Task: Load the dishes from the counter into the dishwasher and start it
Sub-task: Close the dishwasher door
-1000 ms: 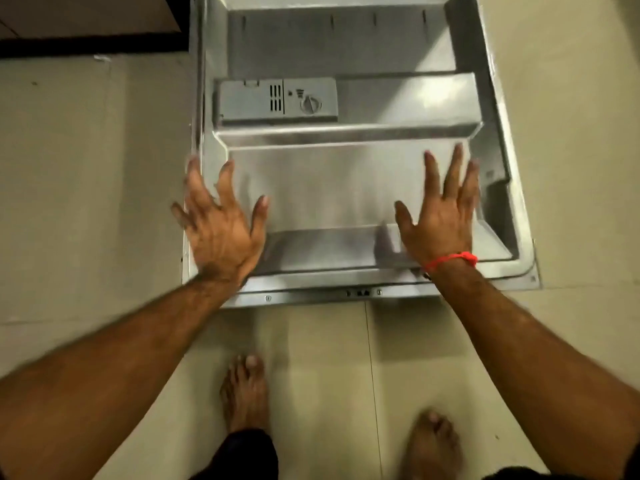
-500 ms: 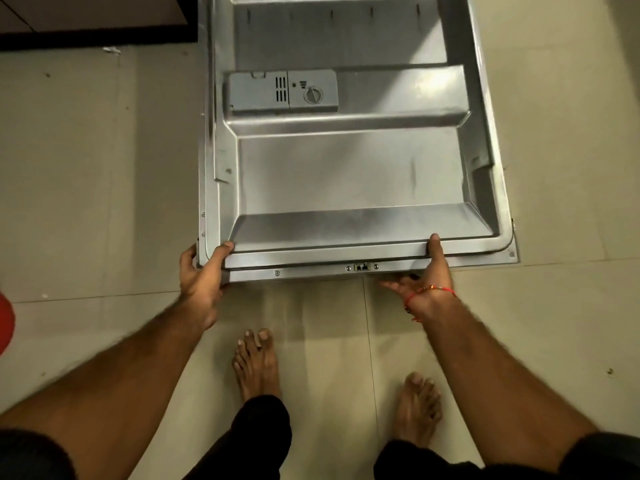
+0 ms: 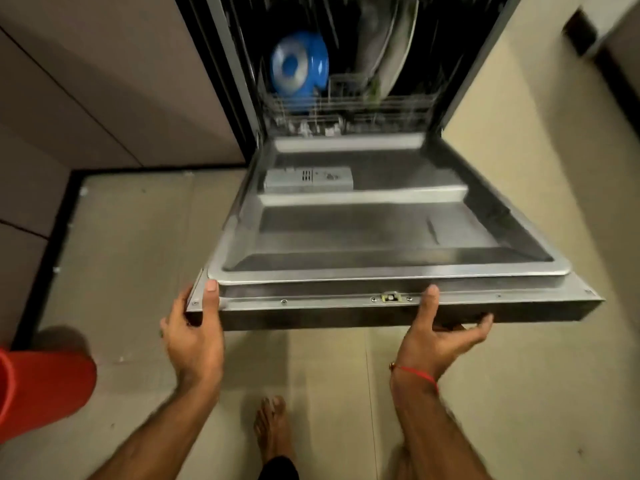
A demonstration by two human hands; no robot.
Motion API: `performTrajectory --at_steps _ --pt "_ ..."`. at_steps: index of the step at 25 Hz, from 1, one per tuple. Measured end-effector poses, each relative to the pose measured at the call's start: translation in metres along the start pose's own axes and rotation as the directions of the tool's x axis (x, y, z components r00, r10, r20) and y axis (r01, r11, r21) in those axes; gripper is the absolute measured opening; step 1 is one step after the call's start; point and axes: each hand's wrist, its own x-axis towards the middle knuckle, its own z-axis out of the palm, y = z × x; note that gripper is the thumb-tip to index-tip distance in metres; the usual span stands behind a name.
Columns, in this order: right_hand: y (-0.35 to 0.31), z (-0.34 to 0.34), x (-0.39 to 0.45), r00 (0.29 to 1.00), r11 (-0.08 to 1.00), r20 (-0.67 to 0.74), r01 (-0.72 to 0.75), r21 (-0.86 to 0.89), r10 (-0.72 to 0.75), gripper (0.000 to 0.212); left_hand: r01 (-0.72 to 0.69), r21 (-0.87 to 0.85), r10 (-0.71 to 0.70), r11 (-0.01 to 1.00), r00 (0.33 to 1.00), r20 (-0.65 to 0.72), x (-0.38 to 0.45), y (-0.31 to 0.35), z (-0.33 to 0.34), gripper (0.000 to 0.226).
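Observation:
The steel dishwasher door [image 3: 374, 237] is partly raised, its front edge towards me. My left hand [image 3: 194, 327] grips the door's near left corner, thumb on top. My right hand [image 3: 440, 330] holds the front edge right of the latch, thumb on top and fingers underneath. Inside the dark tub, the lower rack [image 3: 346, 109] holds a blue bowl [image 3: 299, 69] on the left and pale plates [image 3: 391, 46] on the right, all blurred. A grey detergent box [image 3: 308, 180] sits on the inner door.
A red bucket [image 3: 41, 393] stands on the tiled floor at the left. Beige cabinet fronts [image 3: 104, 81] line the left side with a black plinth. My bare foot [image 3: 273, 427] is below the door edge.
Both hands went from flat on the open door to gripping its front edge, and the door has swung up from lying flat. The view has tilted up to show the loaded rack.

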Motion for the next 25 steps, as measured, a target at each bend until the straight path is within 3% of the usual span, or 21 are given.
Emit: performTrajectory --at_steps 3,5,7,9,11,13,18,22,25 --pt "-0.095 0.052 0.005 0.95 0.95 -0.028 0.308 -0.048 -0.31 0.093 -0.168 -0.025 0.166 0.985 0.984 -0.072 0.017 0.107 0.002 0.083" --pt "-0.151 0.093 0.018 0.88 0.868 -0.004 0.468 -0.168 -0.475 0.091 -0.277 0.065 0.284 0.959 0.95 -0.13 0.032 0.18 0.016 0.105" --pt "-0.204 0.139 0.033 0.846 0.79 0.048 0.515 -0.334 -0.531 0.085 -0.356 0.212 0.39 0.91 0.909 -0.149 0.057 0.245 0.03 0.108" --pt "-0.252 0.183 0.048 0.797 0.646 0.116 0.557 -0.523 -0.593 0.073 -0.436 0.371 0.511 0.82 0.85 -0.13 0.089 0.302 0.041 0.096" --pt "-0.292 0.228 0.063 0.66 0.428 0.247 0.682 -0.593 -0.71 0.052 -0.517 0.486 0.623 0.704 0.779 -0.074 0.123 0.35 0.051 0.084" --pt "-0.325 0.272 0.077 0.441 0.172 0.397 0.814 -0.555 -0.805 0.05 -0.605 0.561 0.736 0.566 0.677 -0.013 0.154 0.386 0.065 0.076" --pt "-0.371 0.338 0.122 0.079 -0.218 0.617 0.894 -0.392 -0.783 0.065 -0.708 0.643 0.903 0.292 0.426 0.059 0.206 0.454 0.099 0.067" --pt "-0.394 0.375 0.139 0.018 -0.307 0.726 0.899 -0.313 -0.688 0.085 -0.767 0.634 0.916 0.101 0.32 0.241 0.238 0.476 0.119 0.07" --pt "-0.399 0.383 0.149 -0.034 -0.351 0.739 0.894 -0.279 -0.673 0.093 -0.787 0.61 0.902 0.097 0.329 0.28 0.248 0.475 0.126 0.081"
